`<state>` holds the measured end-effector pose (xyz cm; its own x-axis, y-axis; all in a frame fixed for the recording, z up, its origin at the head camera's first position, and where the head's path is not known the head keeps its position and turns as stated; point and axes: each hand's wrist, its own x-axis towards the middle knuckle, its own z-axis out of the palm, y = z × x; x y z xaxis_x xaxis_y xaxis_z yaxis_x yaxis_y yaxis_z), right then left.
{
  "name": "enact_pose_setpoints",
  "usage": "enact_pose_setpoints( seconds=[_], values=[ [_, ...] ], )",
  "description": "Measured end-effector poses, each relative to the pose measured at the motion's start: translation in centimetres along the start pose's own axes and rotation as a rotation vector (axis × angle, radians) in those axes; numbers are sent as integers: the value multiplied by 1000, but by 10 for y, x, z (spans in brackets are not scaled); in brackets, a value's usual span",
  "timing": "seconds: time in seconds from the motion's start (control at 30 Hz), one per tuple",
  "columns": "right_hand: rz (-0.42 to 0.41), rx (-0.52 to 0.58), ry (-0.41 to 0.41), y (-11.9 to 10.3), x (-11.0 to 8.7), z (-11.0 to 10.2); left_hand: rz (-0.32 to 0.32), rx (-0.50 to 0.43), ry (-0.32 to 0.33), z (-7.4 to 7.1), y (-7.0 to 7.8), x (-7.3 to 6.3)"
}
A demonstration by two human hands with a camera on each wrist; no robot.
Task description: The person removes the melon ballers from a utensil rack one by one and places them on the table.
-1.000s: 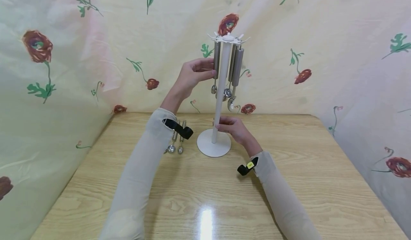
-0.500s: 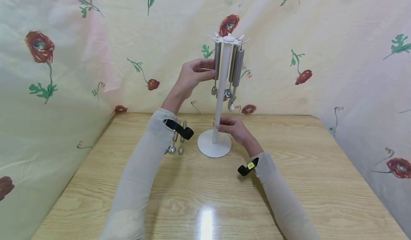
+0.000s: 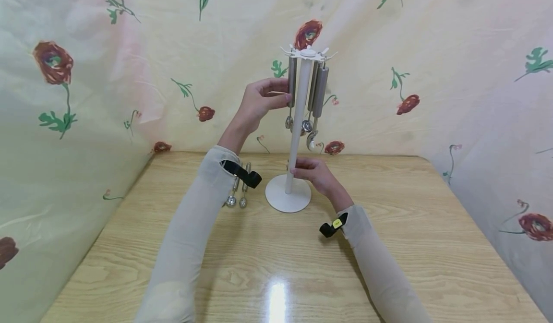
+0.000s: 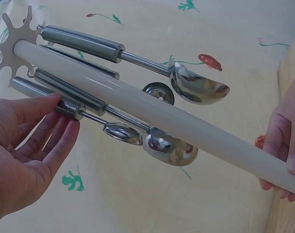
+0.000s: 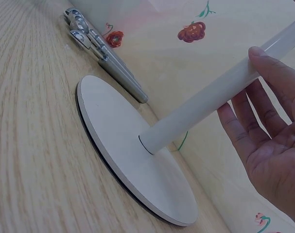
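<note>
A white hook stand rises from a round base, several steel utensils hanging from its top. My left hand pinches the handle of a small oval-bowled scoop between thumb and fingers, close under the hooks. Behind that in the left wrist view hang a larger scoop, a small round-bowled tool and a deep-bowled scoop. Low on the pole, my right hand grips it with the thumb on one side and fingers on the other, above the base.
Several more steel utensils lie on the wooden table left of the base, partly covered by the left sleeve and wrist strap in the head view. A flower-printed cloth hangs behind and at both sides.
</note>
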<state>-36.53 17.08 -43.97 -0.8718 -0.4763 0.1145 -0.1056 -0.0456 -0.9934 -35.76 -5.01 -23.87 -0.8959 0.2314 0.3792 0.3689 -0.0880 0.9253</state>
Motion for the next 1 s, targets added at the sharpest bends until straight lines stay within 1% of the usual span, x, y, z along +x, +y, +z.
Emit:
enact_pose_setpoints(
  seconds=[0.23, 0.53, 0.77, 1.0],
  values=[
    [1, 8, 10, 0, 1, 0, 9, -3, 12, 1, 4, 1],
    [0, 5, -1, 0, 1, 1, 7, -3, 38, 0, 6, 2],
    [5, 3, 1, 1, -2, 0, -11, -8, 51, -2, 3, 1],
    [18, -4, 7, 0, 0, 1, -21, -1, 56, -9, -3, -4]
  ],
)
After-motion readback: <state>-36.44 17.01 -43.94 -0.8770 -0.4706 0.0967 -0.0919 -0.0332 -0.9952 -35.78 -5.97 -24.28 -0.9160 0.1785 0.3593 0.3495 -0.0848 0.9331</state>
